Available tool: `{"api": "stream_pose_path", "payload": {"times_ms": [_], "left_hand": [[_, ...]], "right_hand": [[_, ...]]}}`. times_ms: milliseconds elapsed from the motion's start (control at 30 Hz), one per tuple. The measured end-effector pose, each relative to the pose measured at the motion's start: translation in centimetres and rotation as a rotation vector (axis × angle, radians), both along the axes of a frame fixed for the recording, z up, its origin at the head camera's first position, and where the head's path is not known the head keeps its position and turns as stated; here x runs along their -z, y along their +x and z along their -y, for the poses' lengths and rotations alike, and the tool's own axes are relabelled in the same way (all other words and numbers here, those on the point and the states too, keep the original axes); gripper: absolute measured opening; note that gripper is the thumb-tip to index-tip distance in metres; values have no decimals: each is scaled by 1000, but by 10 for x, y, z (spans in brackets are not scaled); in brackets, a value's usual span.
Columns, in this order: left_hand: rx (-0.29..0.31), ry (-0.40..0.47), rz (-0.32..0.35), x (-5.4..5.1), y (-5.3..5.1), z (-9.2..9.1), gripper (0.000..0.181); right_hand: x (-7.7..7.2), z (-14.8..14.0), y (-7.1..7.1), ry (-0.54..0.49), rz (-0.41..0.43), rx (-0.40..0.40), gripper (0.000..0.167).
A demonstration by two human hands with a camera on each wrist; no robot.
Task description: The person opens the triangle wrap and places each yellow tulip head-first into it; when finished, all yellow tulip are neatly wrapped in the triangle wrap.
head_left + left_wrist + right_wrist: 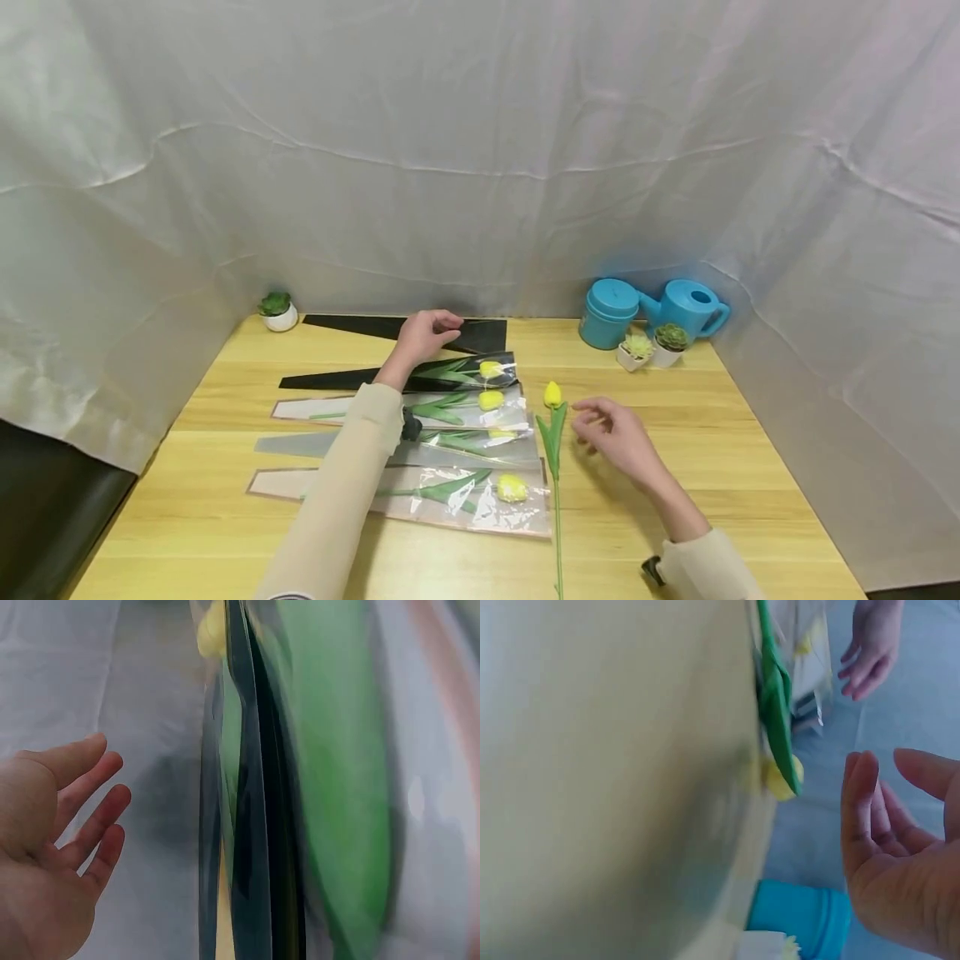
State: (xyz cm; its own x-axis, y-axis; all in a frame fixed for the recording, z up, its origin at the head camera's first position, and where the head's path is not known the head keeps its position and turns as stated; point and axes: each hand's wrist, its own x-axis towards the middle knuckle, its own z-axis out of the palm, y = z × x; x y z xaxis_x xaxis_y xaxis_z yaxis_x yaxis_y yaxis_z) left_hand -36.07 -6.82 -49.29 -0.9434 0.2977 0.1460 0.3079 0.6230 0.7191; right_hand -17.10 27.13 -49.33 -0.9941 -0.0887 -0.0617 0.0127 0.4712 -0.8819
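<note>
The loose tulip (553, 446) lies on the table (750, 483), its yellow bud pointing away from the person. The right hand (617, 437) is just right of the loose tulip, fingers softly bent, holding nothing. The left hand (427, 335) is farther back and left of it, over a flat black sleeve (486, 335); it looks to hold nothing, but whether it touches is hard to tell. Wrapped tulips (512, 488) lie left of the loose tulip. It seems best to pinch one thin sleeve edge gently, and hold the tulip's stem, not its leaves.
</note>
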Motion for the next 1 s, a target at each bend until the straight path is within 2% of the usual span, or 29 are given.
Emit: {"api": "stream_pose_path", "payload": {"times_ms": [133,267,433,533,633,867,1000], "left_hand": [[-2,2,29,7,-7,2,28],[31,27,107,19,-10,3,37],[131,19,260,35,-10,6,52],[137,-20,308,41,-9,8,55],[118,-57,298,42,-9,8,55],[83,-150,226,36,-9,6,51],[47,-177,188,35,-10,5,48]], "right_hand": [[11,0,23,-76,137,-7,48],[22,3,37,-92,237,-40,49],[27,8,44,-84,275,-101,49],[26,12,46,-71,276,-129,50],[27,16,43,-45,269,-140,52],[28,24,31,35,239,-108,51],[29,23,26,51,237,-90,48]]}}
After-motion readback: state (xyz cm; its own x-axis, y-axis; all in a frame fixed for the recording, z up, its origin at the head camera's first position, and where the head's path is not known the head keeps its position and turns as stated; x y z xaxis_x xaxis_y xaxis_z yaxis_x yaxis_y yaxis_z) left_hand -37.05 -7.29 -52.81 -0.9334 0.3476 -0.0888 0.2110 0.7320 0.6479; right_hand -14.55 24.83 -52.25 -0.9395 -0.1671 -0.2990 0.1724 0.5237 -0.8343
